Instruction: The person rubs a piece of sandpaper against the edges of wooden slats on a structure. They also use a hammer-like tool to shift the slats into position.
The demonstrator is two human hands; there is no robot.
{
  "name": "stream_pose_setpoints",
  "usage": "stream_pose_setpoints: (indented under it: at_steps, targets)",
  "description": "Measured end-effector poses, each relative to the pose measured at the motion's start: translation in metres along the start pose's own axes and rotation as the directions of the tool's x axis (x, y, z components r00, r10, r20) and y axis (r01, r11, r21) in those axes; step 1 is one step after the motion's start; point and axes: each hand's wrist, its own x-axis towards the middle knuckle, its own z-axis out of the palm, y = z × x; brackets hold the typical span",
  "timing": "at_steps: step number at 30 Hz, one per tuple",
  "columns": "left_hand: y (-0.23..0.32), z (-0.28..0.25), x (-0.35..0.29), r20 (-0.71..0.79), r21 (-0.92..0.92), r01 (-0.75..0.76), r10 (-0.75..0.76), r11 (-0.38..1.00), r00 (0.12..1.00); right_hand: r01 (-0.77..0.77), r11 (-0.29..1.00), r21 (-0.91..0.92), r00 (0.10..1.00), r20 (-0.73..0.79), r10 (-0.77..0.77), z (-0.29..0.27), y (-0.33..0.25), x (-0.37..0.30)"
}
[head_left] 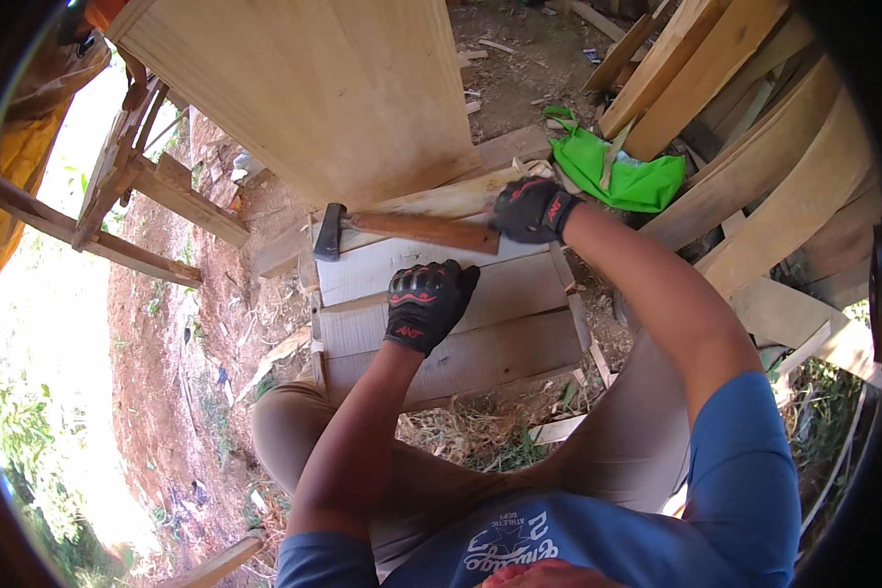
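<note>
A hatchet with a dark steel head and a wooden handle lies across a low wooden box or stand made of boards. My right hand, in a black glove with red marks, is closed just beyond the handle's end, close to or touching it. Its fingers are partly hidden, and whatever they hold does not show. My left hand, gloved alike, is curled closed over the middle of the boards, knuckles up. Its fingertips are out of sight, so I cannot make out anything in its grip.
A large wooden panel rises behind the boards. To the right, a bright green bag lies on the dirt before several leaning planks. A rough wooden frame stands at the left. My knees flank the box.
</note>
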Motion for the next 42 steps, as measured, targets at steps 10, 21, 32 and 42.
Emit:
stream_pose_setpoints:
  at_steps: [10,21,32,42]
  targets:
    - [-0.004,0.009,-0.005,-0.054,-0.045,-0.069,0.067,0.997,0.996,-0.315,0.898,0.308,0.910,-0.170,0.377,0.022,0.073,-0.018]
    - [-0.003,0.003,-0.009,0.002,0.029,-0.047,0.047,0.998,0.999,-0.390,0.900,0.195,0.860,-0.273,0.432,0.035,0.045,0.029]
    - [-0.003,-0.002,-0.007,0.001,-0.041,-0.059,0.059,0.997,0.998,-0.322,0.945,0.049,0.872,-0.373,0.316,0.022,0.019,0.058]
    - [0.000,-0.002,-0.006,0.033,0.011,-0.054,0.054,0.998,0.998,-0.406,0.911,0.078,0.741,-0.555,0.378,0.042,0.028,0.064]
